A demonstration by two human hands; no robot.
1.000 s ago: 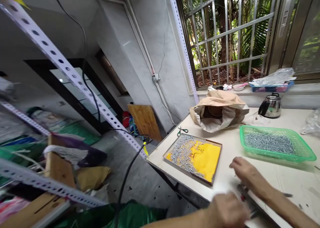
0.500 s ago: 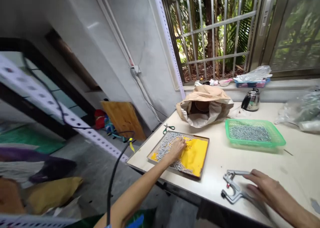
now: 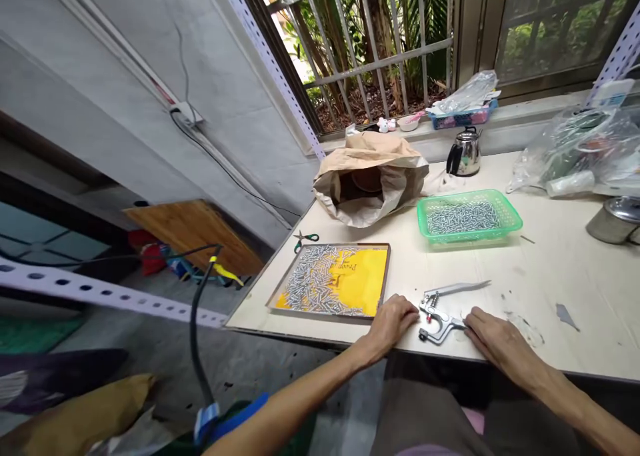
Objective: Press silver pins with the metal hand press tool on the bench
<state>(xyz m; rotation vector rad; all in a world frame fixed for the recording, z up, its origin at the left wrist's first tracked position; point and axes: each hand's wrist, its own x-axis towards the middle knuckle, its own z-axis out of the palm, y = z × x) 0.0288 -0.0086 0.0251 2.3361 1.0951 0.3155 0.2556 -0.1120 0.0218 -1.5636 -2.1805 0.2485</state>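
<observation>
Silver snap-fastener pliers (image 3: pixel 444 323) lie near the table's front edge, with a C-shaped jaw, a spring and a small red part. My right hand (image 3: pixel 503 343) is closed on their lower handle, while the upper handle stands spread away. Beside the jaw, my left hand (image 3: pixel 391 324) rests with its fingers curled together; whatever may be between the fingertips is hidden. Just left of that hand sits a shallow tray (image 3: pixel 386 269) with a yellow lining. Many small silver metal pieces (image 3: pixel 313 279) are heaped over the tray's left and front parts.
Behind the pliers stands a green basket (image 3: pixel 510 226) of similar metal pieces. An open brown paper bag (image 3: pixel 373 169), green-handled scissors (image 3: pixel 305 239), a steel kettle (image 3: pixel 465 153), a plastic bag (image 3: pixel 565 156) and a metal pot (image 3: pixel 617 221) are also on the table.
My left hand has left the tray and come right, close to the pliers' jaw. My right hand now grips the lower handle instead of reaching by the upper one. The view has turned right.
</observation>
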